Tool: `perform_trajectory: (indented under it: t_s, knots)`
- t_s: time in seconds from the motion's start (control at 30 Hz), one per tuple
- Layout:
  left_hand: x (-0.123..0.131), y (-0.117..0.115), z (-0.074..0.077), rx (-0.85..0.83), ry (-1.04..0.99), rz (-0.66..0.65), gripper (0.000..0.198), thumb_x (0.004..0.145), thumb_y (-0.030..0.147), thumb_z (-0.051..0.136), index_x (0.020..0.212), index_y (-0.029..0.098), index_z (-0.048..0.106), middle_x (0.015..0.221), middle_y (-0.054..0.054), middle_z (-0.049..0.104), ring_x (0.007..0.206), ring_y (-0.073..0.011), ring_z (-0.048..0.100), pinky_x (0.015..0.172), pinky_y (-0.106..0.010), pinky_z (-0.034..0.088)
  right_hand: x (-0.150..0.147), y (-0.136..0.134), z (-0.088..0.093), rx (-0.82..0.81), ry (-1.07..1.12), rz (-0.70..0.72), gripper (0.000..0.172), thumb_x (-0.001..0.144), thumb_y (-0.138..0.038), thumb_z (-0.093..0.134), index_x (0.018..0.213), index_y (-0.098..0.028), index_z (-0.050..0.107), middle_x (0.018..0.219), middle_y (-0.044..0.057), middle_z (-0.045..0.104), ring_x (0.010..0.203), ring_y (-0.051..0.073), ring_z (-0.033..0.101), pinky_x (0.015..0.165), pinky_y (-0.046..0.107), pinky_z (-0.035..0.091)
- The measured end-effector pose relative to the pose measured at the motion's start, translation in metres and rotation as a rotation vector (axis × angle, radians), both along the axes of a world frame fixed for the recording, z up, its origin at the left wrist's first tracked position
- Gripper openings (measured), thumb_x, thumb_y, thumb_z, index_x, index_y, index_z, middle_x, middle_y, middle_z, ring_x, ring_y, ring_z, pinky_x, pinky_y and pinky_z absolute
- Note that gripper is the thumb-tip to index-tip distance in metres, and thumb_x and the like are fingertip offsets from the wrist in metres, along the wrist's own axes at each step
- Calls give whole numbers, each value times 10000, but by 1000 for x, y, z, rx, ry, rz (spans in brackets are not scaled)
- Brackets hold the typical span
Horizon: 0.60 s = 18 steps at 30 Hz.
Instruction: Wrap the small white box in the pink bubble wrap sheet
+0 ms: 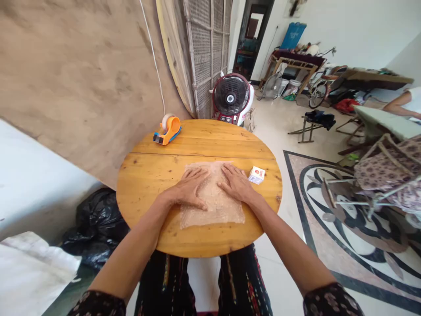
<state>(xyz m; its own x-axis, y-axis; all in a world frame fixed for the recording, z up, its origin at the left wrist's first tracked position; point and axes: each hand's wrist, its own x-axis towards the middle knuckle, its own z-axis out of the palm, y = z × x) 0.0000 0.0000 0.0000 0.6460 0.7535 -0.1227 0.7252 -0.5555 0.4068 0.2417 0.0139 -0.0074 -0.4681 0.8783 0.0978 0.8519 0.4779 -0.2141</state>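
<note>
A sheet of clear bubble wrap (213, 206) lies spread out on the round wooden table (210, 243). My left hand (191, 188) rests flat on its left part, thumb spread toward the middle. On the upper right part lies my right hand (237, 181), palm down with fingers stretched out. Neither hand grips anything. Just right of my right hand stands a small white box (257, 174) with red and blue print. Toward the table's far left edge sits an orange tape dispenser (168, 130) with a roll of tape on it.
A fan with a dark red rim (231, 97) stands beyond the table's far edge. Black plastic bags (98, 224) lie on the floor at left, by a white sack (33, 272). At right are a folding stool (309, 127) and another person's arm (399, 103) at a table.
</note>
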Motion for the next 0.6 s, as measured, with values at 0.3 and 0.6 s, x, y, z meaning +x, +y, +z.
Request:
perform_trajectory:
  t_s: [0.3, 0.6]
  knots:
    - [-7, 6, -6, 5, 28, 74, 1147, 668, 769, 590, 1536, 178, 128, 1603, -143, 102, 1479, -327, 61, 1179, -528, 17, 13, 3, 3, -195, 19, 63, 1046, 711, -716, 603, 1512, -143, 251, 1597, 160, 156, 1477, 324, 111, 1174, 515, 136]
    - [-7, 6, -9, 83, 30, 105, 869, 778, 557, 572, 1501, 184, 268, 1585, -137, 205, 1468, -347, 122, 1154, -600, 71, 14, 1, 0, -191, 67, -10, 1033, 703, -717, 605, 1501, -149, 275, 1592, 159, 175, 1467, 345, 149, 1167, 532, 155]
